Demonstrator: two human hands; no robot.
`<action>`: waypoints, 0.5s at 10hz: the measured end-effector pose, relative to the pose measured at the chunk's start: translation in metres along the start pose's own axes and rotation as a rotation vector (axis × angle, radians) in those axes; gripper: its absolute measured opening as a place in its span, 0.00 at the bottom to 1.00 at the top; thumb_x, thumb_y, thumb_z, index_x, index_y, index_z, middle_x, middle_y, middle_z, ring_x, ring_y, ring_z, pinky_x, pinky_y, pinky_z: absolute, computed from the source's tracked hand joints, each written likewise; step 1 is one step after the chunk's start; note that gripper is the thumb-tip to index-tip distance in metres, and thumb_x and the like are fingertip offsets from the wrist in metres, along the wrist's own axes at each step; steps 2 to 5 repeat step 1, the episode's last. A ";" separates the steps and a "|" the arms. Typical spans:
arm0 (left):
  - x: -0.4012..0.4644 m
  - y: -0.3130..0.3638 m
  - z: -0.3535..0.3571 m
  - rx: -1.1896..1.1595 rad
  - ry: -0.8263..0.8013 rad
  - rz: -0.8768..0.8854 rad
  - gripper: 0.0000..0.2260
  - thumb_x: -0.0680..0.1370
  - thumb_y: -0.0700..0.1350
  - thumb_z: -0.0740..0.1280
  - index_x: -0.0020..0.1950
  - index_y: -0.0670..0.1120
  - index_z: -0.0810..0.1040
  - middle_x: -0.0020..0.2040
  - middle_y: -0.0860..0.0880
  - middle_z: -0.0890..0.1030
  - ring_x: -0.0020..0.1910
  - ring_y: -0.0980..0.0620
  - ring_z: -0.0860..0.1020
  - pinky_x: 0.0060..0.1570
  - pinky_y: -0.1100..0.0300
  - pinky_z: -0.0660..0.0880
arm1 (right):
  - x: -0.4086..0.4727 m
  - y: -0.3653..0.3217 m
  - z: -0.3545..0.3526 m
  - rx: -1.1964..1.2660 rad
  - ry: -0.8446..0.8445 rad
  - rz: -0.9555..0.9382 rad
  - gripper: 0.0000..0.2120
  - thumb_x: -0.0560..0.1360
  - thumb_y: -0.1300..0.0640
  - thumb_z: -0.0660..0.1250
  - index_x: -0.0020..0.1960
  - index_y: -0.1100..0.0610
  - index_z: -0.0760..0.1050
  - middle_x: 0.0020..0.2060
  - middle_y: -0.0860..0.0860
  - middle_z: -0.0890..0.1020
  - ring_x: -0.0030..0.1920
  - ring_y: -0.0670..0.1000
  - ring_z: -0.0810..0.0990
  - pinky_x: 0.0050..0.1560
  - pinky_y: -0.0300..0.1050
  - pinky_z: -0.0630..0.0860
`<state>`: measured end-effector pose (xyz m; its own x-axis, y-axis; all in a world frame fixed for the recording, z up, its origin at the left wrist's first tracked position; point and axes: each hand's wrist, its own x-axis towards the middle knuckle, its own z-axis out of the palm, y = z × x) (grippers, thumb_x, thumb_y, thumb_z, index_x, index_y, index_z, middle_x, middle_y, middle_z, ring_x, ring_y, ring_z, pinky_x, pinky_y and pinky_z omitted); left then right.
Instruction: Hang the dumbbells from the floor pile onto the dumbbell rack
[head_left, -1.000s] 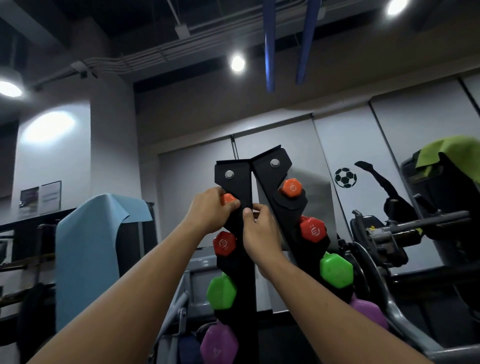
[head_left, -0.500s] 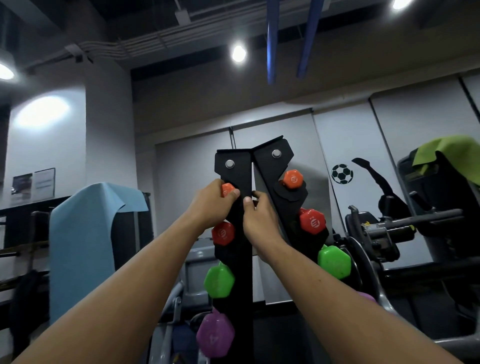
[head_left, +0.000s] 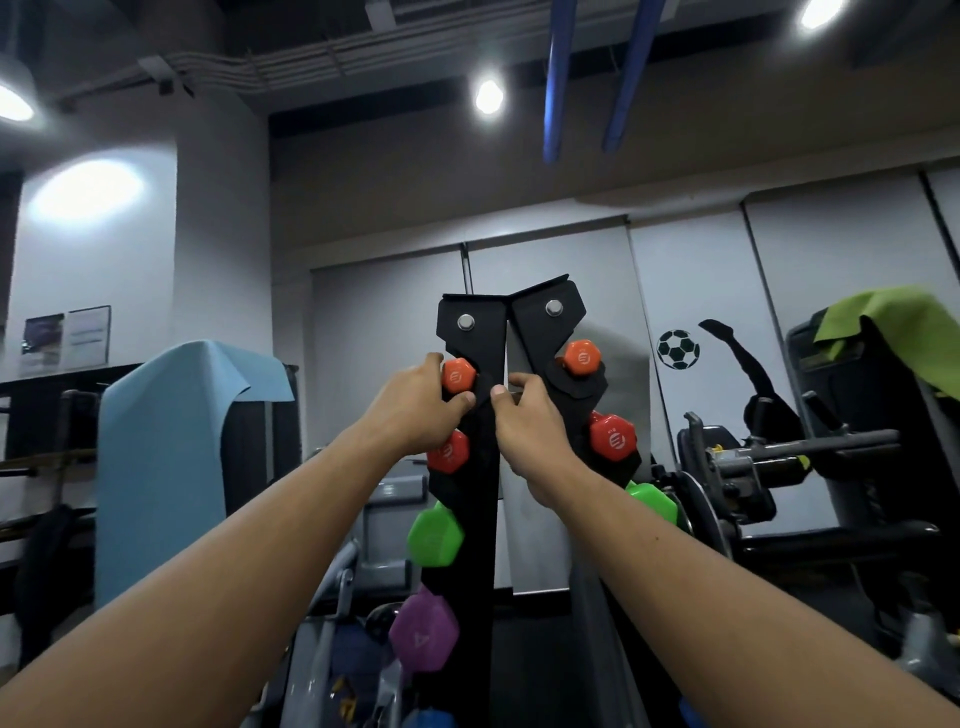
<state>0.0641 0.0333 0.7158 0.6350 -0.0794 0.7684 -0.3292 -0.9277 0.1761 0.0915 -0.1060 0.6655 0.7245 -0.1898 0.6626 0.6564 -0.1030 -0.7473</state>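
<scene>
The black dumbbell rack (head_left: 483, 322) stands straight ahead, an upright tower with slots down both sides. A small orange dumbbell (head_left: 458, 375) lies across its top slots, its far head (head_left: 582, 357) showing on the right side. My left hand (head_left: 415, 415) curls around the near orange head. My right hand (head_left: 530, 431) pinches at the middle, where the handle is hidden behind the rack plate. Below hang a larger orange dumbbell (head_left: 615, 439), a green one (head_left: 435, 538) and a purple one (head_left: 423, 631).
A light blue mat (head_left: 171, 441) hangs over a stand at the left. A weight machine with a bar (head_left: 810, 449) and a green towel (head_left: 893, 332) stands close on the right. More gym frames sit low behind the rack.
My left hand has slid back off the orange head, which shows more now at the top slot. Both hands stay at the rack top, and the view has tilted slightly.
</scene>
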 end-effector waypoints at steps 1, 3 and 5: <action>-0.008 0.003 -0.011 0.012 -0.004 -0.018 0.27 0.82 0.55 0.70 0.76 0.43 0.68 0.70 0.40 0.79 0.66 0.39 0.78 0.63 0.49 0.75 | -0.005 -0.006 -0.007 -0.038 -0.006 0.022 0.20 0.84 0.45 0.60 0.74 0.49 0.68 0.67 0.50 0.77 0.64 0.55 0.78 0.66 0.62 0.78; -0.008 0.003 -0.011 0.012 -0.004 -0.018 0.27 0.82 0.55 0.70 0.76 0.43 0.68 0.70 0.40 0.79 0.66 0.39 0.78 0.63 0.49 0.75 | -0.005 -0.006 -0.007 -0.038 -0.006 0.022 0.20 0.84 0.45 0.60 0.74 0.49 0.68 0.67 0.50 0.77 0.64 0.55 0.78 0.66 0.62 0.78; -0.008 0.003 -0.011 0.012 -0.004 -0.018 0.27 0.82 0.55 0.70 0.76 0.43 0.68 0.70 0.40 0.79 0.66 0.39 0.78 0.63 0.49 0.75 | -0.005 -0.006 -0.007 -0.038 -0.006 0.022 0.20 0.84 0.45 0.60 0.74 0.49 0.68 0.67 0.50 0.77 0.64 0.55 0.78 0.66 0.62 0.78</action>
